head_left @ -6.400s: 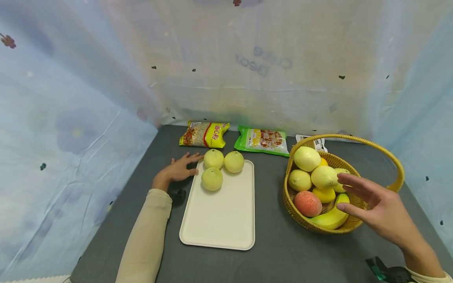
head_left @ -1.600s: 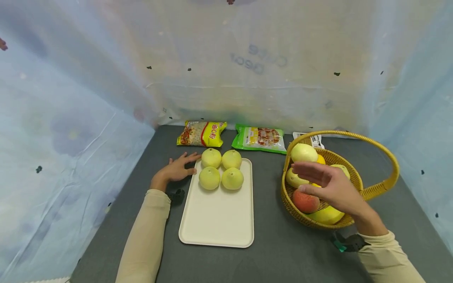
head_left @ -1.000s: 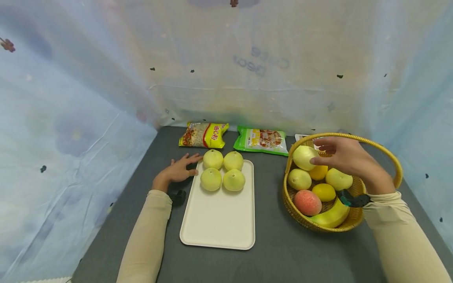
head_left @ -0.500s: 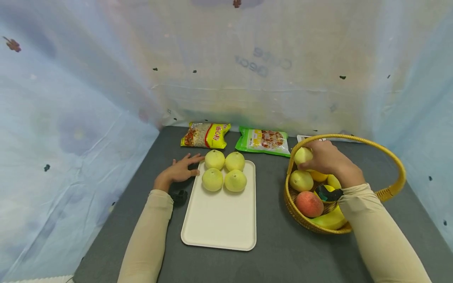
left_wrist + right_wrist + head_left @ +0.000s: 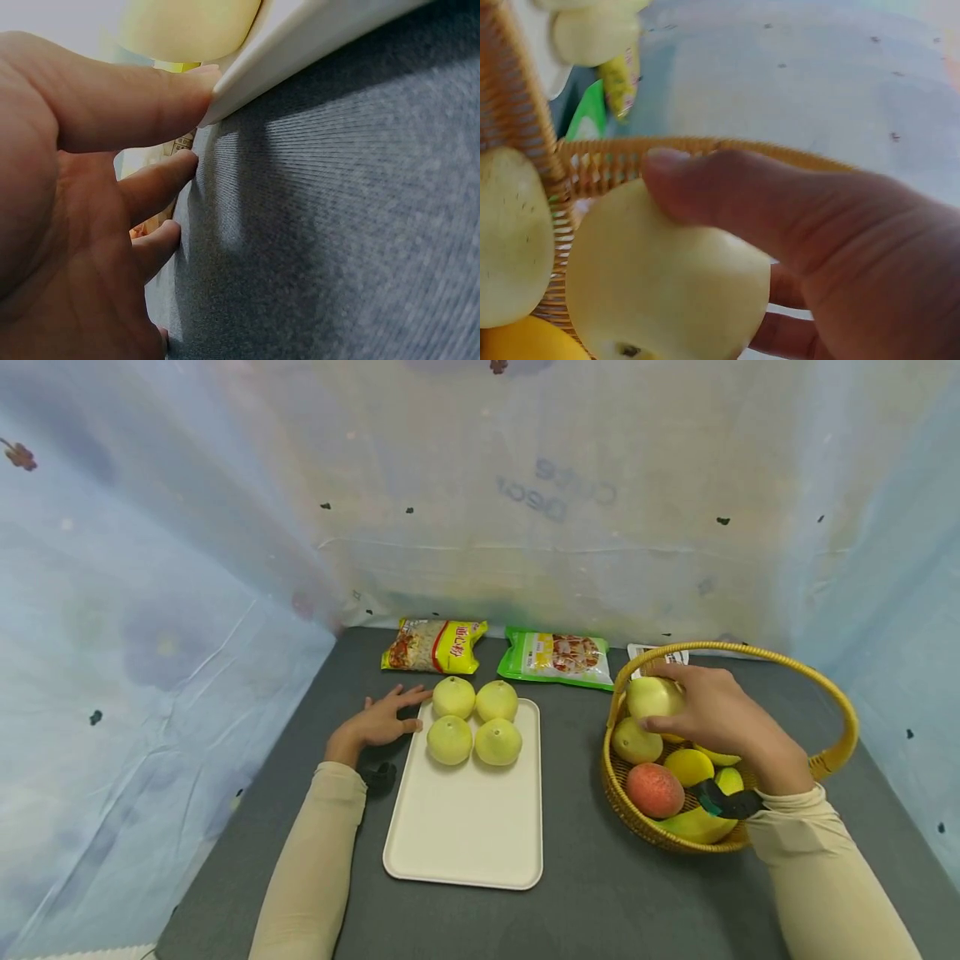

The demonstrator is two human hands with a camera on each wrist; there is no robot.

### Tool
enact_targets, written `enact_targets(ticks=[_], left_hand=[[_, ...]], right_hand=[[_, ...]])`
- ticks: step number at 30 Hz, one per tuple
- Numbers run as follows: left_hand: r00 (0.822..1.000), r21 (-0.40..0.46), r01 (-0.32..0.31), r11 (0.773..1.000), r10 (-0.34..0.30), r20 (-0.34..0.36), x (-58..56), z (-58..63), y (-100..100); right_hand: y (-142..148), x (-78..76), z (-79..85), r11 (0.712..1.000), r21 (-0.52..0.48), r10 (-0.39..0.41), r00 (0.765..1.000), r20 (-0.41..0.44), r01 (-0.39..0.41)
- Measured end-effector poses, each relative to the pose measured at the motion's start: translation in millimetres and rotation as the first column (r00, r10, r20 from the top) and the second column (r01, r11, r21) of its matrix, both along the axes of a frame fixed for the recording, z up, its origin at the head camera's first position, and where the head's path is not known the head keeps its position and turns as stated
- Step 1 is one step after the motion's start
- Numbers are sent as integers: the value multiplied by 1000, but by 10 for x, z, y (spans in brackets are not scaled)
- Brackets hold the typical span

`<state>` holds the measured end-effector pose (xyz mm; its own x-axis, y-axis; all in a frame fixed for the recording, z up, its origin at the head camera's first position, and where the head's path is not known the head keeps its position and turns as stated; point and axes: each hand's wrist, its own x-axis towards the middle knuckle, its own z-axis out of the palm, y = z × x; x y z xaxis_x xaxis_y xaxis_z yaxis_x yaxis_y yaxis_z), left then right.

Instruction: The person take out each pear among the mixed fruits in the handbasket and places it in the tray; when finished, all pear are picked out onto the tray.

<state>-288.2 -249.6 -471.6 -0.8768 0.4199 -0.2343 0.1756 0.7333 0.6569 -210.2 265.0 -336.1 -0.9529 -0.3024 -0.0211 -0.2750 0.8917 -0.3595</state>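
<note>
Four pale fruits (image 5: 450,741) sit on the tray (image 5: 465,827) my left hand (image 5: 378,720) touches, fingers spread, while my right hand (image 5: 711,710) grips a smooth fruit (image 5: 654,697) in the basket (image 5: 622,807), with other fruit (image 5: 655,791) left there.

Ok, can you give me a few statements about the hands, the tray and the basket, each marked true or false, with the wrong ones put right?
1. The left hand touches the edge of the pale tray with its thumb. True.
2. The tray holds six fruits. False: it holds four pale round fruits.
3. The right hand grips a pale fruit at the woven basket. True.
4. The basket has no handle. False: a curved handle arches over it.
5. A yellow packet and a green packet lie beyond the tray. True.
6. Everything in the basket is yellow. False: a reddish fruit lies there too.
</note>
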Motion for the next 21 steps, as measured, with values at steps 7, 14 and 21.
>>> enact_targets(ticks=[7,14,21], left_hand=[[1000,-9,4,1000,-4,-4,8,-8,-12],[1000,-17,1,1000,-1,-6,8,-12,-12],[1000,-20,3,1000,-3,-11,-25,-36,-11]], right_hand=[[23,447,0,993,-109,26,997,-74,-33],[-149,718,-93,938,-320,83,982,-170,-135],[-519,698,-213,833,-490,195,965,-174,-256]])
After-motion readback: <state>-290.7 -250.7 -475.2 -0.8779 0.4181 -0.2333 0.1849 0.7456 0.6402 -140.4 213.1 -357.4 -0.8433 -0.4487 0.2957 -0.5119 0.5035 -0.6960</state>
